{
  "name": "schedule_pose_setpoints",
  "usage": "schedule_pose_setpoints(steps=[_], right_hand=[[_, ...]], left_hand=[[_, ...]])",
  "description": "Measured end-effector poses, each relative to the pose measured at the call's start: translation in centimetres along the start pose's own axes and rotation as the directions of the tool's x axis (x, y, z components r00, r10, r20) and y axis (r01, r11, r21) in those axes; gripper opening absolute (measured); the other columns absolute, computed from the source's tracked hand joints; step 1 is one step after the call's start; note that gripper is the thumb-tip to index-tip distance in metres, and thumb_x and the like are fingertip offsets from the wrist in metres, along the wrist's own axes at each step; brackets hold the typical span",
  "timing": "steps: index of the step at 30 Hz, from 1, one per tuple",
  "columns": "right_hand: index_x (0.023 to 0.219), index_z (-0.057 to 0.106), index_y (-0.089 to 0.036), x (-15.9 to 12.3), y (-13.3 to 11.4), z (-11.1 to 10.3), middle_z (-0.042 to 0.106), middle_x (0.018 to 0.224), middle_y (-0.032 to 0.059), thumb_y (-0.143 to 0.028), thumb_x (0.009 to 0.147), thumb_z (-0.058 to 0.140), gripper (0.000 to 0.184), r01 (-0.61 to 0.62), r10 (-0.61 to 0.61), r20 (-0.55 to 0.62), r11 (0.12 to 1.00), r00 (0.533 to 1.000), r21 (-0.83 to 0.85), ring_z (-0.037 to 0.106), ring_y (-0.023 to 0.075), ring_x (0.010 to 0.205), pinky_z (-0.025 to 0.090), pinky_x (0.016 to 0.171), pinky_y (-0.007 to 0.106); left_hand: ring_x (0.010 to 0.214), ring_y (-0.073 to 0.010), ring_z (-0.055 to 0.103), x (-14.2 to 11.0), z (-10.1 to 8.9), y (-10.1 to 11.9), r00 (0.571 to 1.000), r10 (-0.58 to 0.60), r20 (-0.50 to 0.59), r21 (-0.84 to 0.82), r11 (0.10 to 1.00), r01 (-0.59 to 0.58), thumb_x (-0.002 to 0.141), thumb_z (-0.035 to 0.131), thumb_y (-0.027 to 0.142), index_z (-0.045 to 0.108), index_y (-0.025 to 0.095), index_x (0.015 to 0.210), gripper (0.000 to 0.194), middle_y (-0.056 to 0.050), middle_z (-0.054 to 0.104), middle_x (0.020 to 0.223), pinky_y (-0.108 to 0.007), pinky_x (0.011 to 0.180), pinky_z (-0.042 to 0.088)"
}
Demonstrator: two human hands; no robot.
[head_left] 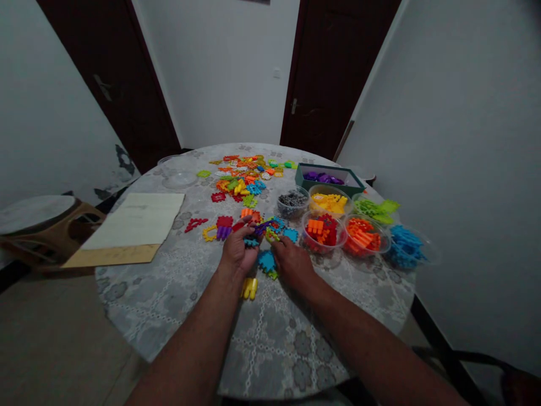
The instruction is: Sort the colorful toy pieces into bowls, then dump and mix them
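My left hand [237, 252] is closed around a few plastic building pieces. A purple piece [262, 226] sticks out past its fingertips, and a dark blue piece [251, 242] shows beside the palm. My right hand [296, 265] pinches a yellow-green building piece [271, 235] just right of the purple one; whether the two pieces are joined is too small to tell. Between the hands on the table lies a blue toothed piece [266, 261], partly over a green one. Nearer to me, by my left wrist, is a yellow piece [249, 288].
On the right stand clear tubs of sorted pieces: grey [292, 201], yellow [331, 203], red [323, 232], orange [364, 235], blue [404, 245]. Behind them is a dark green box [301, 176]. Loose pieces [249, 169] lie at the back, and paper sheets [135, 220] at left.
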State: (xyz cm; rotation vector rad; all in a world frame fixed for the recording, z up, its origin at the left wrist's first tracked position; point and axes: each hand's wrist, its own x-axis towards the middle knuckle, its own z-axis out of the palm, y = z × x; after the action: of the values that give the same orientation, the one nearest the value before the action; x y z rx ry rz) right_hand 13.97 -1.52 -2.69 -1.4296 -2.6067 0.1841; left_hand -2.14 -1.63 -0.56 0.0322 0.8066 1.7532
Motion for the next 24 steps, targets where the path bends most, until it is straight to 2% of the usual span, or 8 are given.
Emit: schedule_pose_setpoints(steps=[4, 7, 9, 11, 15, 18, 20, 24], right_hand=[[0.130, 0.073, -0.021, -0.8, 0.6, -0.8, 0.069, 0.139, 0.0140, -0.021, 0.109, 0.050, 0.031, 0.042, -0.029, -0.142, 0.995, 0.989, 0.093, 0.072, 0.0244, 0.113, 0.060, 0.091, 0.034], [0.116, 0.075, -0.020, -2.1, 1.7, -2.7, 0.074, 0.119, 0.0121, -0.021, 0.108, 0.053, 0.023, 0.147, -0.086, -0.299, 0.971, 0.950, 0.186, 0.071, 0.0236, 0.107, 0.058, 0.094, 0.036], [0.111, 0.075, -0.021, -2.8, 3.4, -4.5, 0.075, 0.109, 0.0097, -0.022, 0.108, 0.055, 0.020, 0.201, -0.096, -0.389, 0.950, 0.916, 0.238, 0.071, 0.0224, 0.102, 0.058, 0.092, 0.036], [0.111, 0.074, -0.021, -3.2, 6.3, -6.4, 0.076, 0.107, 0.0089, -0.023, 0.107, 0.056, 0.019, 0.189, -0.060, -0.474, 0.955, 0.879, 0.230, 0.071, 0.0227, 0.102, 0.058, 0.094, 0.037], [0.117, 0.075, -0.016, -2.3, 14.9, -9.7, 0.075, 0.119, 0.0170, -0.021, 0.105, 0.052, 0.026, -0.023, 0.006, -0.609, 1.000, 0.793, -0.020, 0.067, 0.0299, 0.115, 0.051, 0.109, 0.046], [0.123, 0.074, -0.010, -0.5, 21.4, -11.7, 0.074, 0.125, 0.0216, -0.014, 0.101, 0.048, 0.035, -0.225, 0.083, -0.580, 0.958, 0.811, -0.178, 0.066, 0.0318, 0.117, 0.050, 0.109, 0.046], [0.130, 0.073, -0.008, 0.6, 24.6, -12.7, 0.072, 0.131, 0.0229, -0.010, 0.098, 0.047, 0.041, -0.330, 0.159, -0.535, 0.913, 0.829, -0.240, 0.066, 0.0320, 0.117, 0.049, 0.108, 0.045], [0.130, 0.075, -0.009, 1.3, 28.1, -13.5, 0.069, 0.142, 0.0225, -0.001, 0.090, 0.048, 0.049, -0.418, 0.259, -0.469, 0.866, 0.845, -0.274, 0.066, 0.0306, 0.120, 0.049, 0.107, 0.041]], left_hand=[[0.072, -0.0124, 0.068, 0.0, 0.1, 0.1, 1.000, 0.008, -0.003, 0.032, 0.999, -0.008, 0.066, 0.067, -0.006, 0.073, 0.017, 0.099, 0.041, 0.000, 0.073, 0.082, -0.023, 0.066, 0.058], [0.073, -0.0123, 0.069, -0.1, 0.3, 0.0, 1.000, 0.028, 0.005, 0.074, 0.997, -0.028, 0.067, 0.068, -0.006, 0.073, 0.017, 0.100, 0.040, 0.000, 0.073, 0.084, -0.023, 0.067, 0.060], [0.074, -0.0131, 0.070, -0.1, 0.3, -0.1, 0.999, 0.036, 0.014, 0.110, 0.993, -0.037, 0.068, 0.070, -0.005, 0.074, 0.017, 0.100, 0.039, -0.001, 0.075, 0.087, -0.024, 0.066, 0.061], [0.075, -0.0143, 0.072, -0.3, 0.4, -0.2, 0.999, 0.034, 0.033, 0.158, 0.987, -0.039, 0.069, 0.072, -0.003, 0.074, 0.017, 0.102, 0.039, -0.003, 0.076, 0.092, -0.024, 0.063, 0.061], [0.074, -0.0157, 0.073, -0.5, 0.1, -0.7, 0.993, 0.019, 0.113, 0.255, 0.966, -0.048, 0.069, 0.076, -0.001, 0.075, 0.017, 0.109, 0.044, -0.005, 0.078, 0.096, -0.024, 0.060, 0.061], [0.074, -0.0156, 0.073, -0.5, -0.1, -1.1, 0.988, 0.005, 0.157, 0.299, 0.953, -0.052, 0.068, 0.079, 0.001, 0.075, 0.017, 0.113, 0.049, -0.006, 0.078, 0.096, -0.024, 0.061, 0.061], [0.074, -0.0157, 0.073, -0.5, -0.1, -1.3, 0.985, 0.000, 0.173, 0.317, 0.947, -0.056, 0.067, 0.081, 0.002, 0.075, 0.017, 0.114, 0.050, -0.006, 0.079, 0.097, -0.024, 0.061, 0.061], [0.073, -0.0158, 0.073, -0.5, -0.1, -1.5, 0.981, -0.014, 0.193, 0.329, 0.943, -0.052, 0.064, 0.084, 0.002, 0.076, 0.018, 0.111, 0.050, -0.005, 0.079, 0.097, -0.025, 0.063, 0.062]])
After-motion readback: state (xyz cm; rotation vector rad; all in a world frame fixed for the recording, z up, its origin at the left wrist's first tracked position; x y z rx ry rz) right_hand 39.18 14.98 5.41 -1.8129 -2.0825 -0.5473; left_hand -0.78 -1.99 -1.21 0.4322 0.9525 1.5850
